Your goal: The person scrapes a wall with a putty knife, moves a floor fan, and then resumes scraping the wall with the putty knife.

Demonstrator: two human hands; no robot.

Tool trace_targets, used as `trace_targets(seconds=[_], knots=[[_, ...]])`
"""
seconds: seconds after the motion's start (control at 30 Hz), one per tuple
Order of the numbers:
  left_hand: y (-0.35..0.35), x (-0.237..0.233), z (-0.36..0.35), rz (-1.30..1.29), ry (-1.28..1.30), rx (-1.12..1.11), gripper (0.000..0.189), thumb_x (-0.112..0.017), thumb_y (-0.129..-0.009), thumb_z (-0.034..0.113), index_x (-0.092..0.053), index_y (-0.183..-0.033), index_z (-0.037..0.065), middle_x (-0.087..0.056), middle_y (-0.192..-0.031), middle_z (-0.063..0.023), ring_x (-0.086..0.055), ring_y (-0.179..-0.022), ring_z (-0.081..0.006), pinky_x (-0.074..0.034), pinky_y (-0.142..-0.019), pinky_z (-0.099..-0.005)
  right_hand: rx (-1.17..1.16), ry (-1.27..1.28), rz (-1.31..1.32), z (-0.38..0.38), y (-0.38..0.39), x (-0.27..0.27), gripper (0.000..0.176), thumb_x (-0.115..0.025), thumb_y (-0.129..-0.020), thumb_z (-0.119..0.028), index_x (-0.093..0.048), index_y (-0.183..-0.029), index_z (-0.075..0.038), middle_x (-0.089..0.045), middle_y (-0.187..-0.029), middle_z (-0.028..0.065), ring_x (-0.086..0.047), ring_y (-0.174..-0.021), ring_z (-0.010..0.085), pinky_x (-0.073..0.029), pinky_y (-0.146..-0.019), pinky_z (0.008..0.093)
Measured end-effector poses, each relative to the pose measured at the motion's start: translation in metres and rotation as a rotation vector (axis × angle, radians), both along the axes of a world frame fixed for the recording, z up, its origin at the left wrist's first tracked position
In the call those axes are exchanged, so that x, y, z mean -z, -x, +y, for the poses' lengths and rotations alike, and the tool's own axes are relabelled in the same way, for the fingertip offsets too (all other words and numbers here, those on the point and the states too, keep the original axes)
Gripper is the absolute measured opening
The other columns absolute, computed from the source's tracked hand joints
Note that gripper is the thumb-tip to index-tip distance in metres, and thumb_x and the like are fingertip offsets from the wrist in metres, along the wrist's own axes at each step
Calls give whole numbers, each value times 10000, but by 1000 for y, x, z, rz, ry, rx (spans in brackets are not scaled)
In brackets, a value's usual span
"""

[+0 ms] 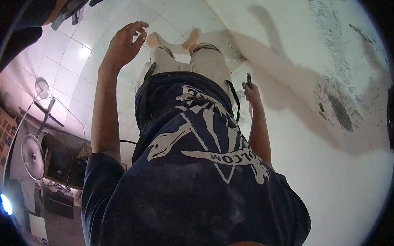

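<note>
Head view: left hand [127, 44] was up, fingers loosely curled, thumb apart with a gap between, tiled floor [76, 75] beyond the fingertips. Right hand [252, 95] had its fingers closed around a dark tool [249, 79], one end sticking out past them; couldn't tell what type. White wall [293, 132] was off to the right of those fingers, with a rough grey patch [340, 112] well apart from them. Fan [32, 157] sat well left of both hands' fingers.
</note>
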State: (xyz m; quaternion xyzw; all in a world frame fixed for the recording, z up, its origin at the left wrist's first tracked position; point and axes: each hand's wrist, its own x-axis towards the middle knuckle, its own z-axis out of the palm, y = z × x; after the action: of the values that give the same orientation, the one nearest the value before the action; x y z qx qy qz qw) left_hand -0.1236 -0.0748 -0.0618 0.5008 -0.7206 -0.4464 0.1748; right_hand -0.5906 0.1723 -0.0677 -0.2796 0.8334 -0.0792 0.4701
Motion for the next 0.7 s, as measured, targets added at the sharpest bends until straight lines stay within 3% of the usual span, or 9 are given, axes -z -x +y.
trace_targets(seconds=[0.17, 0.23, 0.3, 0.37, 0.43, 0.53, 0.7], knots=[[5, 1, -1, -70, -101, -13, 231, -565, -820, 71, -550, -1050, 57, -606, -946, -98, -585, -851, -202, -467, -763, -329, 30, -61, 42, 10, -8, 0, 286, -597, -816, -330, -518, -724, -72, -419, -533, -28, -358, -406, 68, -288, -361, 237], [9, 8, -3, -38, 18, 22, 228, -556, -826, 77, -550, -1053, 57, -602, -936, -101, -583, -850, -205, -465, -767, -338, 57, -52, 15, 19, 2, 9, 280, -606, -810, -321, -531, -727, -65, -421, -531, -27, -369, -411, 70, -306, -369, 238], [16, 3, -7, -18, 8, 43, 233, -544, -819, 140, -556, -1042, 75, -610, -892, -98, -589, -816, -256, -469, -725, -356, -18, -54, 82, 30, 10, 19, 275, -618, -803, -305, -547, -715, -54, -427, -533, -20, -389, -420, 74, -325, -378, 240], [20, -3, -7, 63, -11, 6, 219, -559, -804, 110, -562, -1018, 68, -610, -881, -97, -588, -820, -262, -463, -735, -360, 33, -139, 145, 28, 8, 15, 284, -639, -791, -287, -560, -677, -39, -496, -559, 10, -454, -450, 99, -375, -412, 260], [23, -16, -11, 28, -3, 63, 222, -537, -833, 81, -560, -1051, 42, -601, -913, -114, -583, -865, -215, -464, -774, -340, 68, -117, 115, 20, 0, 6, 287, -663, -775, -279, -572, -674, -27, -538, -577, 32, -490, -467, 121, -406, -439, 279], [21, -24, -10, 48, 35, 36, 219, -541, -832, 81, -557, -1045, 34, -601, -914, -120, -585, -853, -221, -468, -764, -337, 148, -10, 80, 16, -5, 4, 283, -689, -755, -262, -588, -658, -16, -562, -577, 52, -514, -489, 132, -424, -463, 284], [15, -42, -5, -7, 25, -3, 213, -540, -834, 91, -556, -1040, 38, -603, -926, -118, -589, -859, -235, -474, -751, -348, 23, -60, 134, 8, 6, 17, 283, -708, -742, -232, -585, -602, -19, -582, -575, 53, -530, -522, 123, -423, -524, 262]])
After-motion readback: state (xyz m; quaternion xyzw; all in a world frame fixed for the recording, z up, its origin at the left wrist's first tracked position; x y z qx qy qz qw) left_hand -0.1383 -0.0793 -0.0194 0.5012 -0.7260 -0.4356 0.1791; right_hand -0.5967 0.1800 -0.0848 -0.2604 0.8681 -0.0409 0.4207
